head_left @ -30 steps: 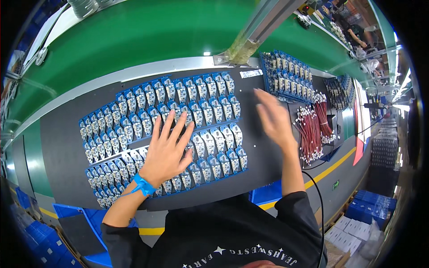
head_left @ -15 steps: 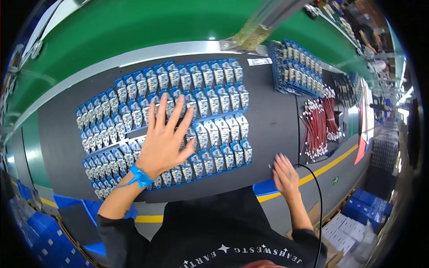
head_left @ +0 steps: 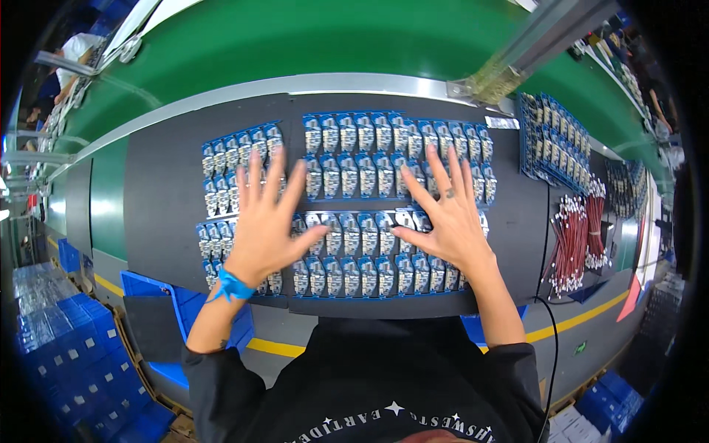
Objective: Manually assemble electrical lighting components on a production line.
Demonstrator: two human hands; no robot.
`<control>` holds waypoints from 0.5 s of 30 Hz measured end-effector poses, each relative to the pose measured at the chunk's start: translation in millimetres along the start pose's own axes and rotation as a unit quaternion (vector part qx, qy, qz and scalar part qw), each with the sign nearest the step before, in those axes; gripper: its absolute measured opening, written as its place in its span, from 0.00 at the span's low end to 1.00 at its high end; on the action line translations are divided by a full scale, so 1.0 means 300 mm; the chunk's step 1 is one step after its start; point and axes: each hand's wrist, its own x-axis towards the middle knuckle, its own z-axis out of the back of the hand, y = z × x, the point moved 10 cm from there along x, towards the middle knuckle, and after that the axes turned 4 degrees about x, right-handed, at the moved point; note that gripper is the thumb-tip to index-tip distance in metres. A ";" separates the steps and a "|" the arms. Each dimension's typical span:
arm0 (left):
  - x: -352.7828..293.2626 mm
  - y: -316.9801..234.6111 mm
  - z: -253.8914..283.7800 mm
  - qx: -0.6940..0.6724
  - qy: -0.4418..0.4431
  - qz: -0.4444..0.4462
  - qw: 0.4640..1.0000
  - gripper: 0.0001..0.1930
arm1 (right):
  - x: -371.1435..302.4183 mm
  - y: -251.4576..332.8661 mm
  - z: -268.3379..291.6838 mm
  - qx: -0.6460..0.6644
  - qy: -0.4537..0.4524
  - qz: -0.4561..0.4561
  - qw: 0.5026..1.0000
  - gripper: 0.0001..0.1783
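Observation:
Blue panels of small circuit boards lie in rows on the dark mat, each board carrying pale components. My left hand rests flat with fingers spread over the gap between the left panels and the middle ones; a blue band circles its wrist. On the right-hand panels lies my right hand, its fingers spread too. Neither hand grips anything. Parts of the boards are hidden under both palms.
Stacked board panels stand at the far right, beside a pale strip. Bundles of red wires with white connectors lie nearer. A metal post rises at the back edge. A black cable hangs by the right front.
My right hand has come from the table's near edge onto the right-hand panels. A gap now separates the left panels from the middle ones. The whole view has shifted.

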 end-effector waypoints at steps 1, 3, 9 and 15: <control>-0.045 0.077 -0.011 0.024 -0.003 0.036 0.999 0.42 | 0.021 0.015 -0.037 0.010 0.014 0.014 1.000 0.40; -0.101 0.134 -0.063 -0.003 0.016 0.032 0.999 0.41 | 0.017 0.040 -0.086 -0.037 0.053 0.037 0.997 0.38; -0.105 0.120 -0.083 -0.039 -0.002 -0.022 0.999 0.36 | 0.001 0.104 -0.125 -0.026 0.062 0.036 0.997 0.37; -0.101 0.117 -0.076 -0.024 -0.021 -0.031 0.999 0.34 | -0.002 0.112 -0.130 -0.024 0.053 0.039 0.998 0.34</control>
